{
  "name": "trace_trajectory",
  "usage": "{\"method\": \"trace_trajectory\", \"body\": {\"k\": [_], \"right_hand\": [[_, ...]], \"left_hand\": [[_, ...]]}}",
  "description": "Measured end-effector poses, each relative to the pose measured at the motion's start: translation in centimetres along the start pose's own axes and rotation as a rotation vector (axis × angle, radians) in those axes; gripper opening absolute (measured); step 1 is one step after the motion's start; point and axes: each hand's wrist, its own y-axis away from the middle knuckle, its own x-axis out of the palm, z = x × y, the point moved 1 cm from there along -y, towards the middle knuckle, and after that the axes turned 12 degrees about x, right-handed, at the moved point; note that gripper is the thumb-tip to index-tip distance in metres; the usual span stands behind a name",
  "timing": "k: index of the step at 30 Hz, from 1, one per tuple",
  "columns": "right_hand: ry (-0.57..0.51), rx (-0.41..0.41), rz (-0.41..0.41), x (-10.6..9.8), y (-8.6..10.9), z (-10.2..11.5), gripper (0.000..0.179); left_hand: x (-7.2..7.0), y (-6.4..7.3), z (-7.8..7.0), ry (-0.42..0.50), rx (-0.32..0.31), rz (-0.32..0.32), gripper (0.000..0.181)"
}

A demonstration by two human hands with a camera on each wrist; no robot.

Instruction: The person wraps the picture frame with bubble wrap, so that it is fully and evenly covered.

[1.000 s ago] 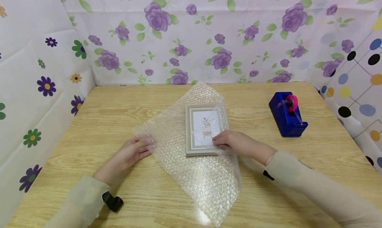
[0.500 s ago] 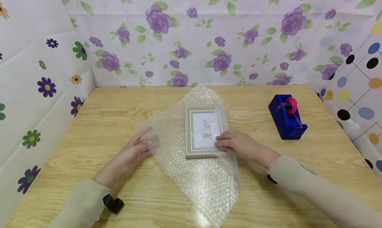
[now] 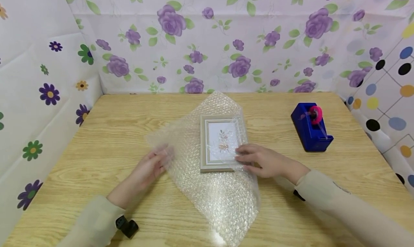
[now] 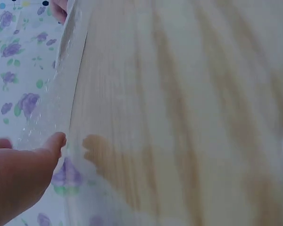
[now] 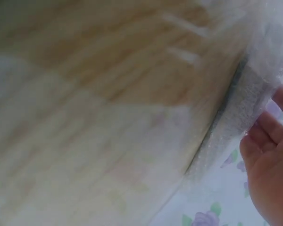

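Observation:
A picture frame (image 3: 203,146) with a pale moulding and a flower print lies flat on a sheet of bubble wrap (image 3: 223,196). One flap of the wrap is folded over the frame's right side. My right hand (image 3: 268,161) rests on that flap at the frame's lower right, fingers spread. At the wrap's left corner, my left hand (image 3: 148,168) touches the sheet, its fingertips showing blurred through the plastic. The left wrist view shows the thumb (image 4: 55,143) straight and apart from a fingertip. The right hand's fingers (image 5: 272,127) lie against the wrap in the right wrist view.
A blue tape dispenser (image 3: 312,130) with a pink-cored roll stands on the wooden table (image 3: 129,110) to the right. Flowered sheeting (image 3: 207,42) hangs behind the table, and patterned sheets cover both sides.
My right hand has shifted slightly right, and its fingers have spread over the folded flap. My left hand's fingers have moved slightly further in under the wrap's left corner. The frame stays in place.

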Motion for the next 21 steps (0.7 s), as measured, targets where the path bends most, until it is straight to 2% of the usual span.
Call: {"method": "trace_trajectory", "body": {"k": [2, 7, 14, 21], "right_hand": [[0.009, 0.027, -0.003, 0.1, 0.3, 0.0, 0.035], [0.020, 0.088, 0.021, 0.0, 0.7, 0.4, 0.037], [0.045, 0.141, 0.058, -0.1, 1.0, 0.7, 0.040], [0.046, 0.134, 0.051, -0.1, 1.0, 1.0, 0.039]], "left_hand": [[0.4, 0.0, 0.1, 0.014, -0.001, 0.003, 0.055], [1.0, -0.1, -0.3, 0.020, 0.042, 0.023, 0.057], [2.3, -1.3, -1.2, -0.025, 0.099, 0.161, 0.060], [3.8, -2.1, -1.1, 0.000, 0.120, 0.228, 0.058]]}}
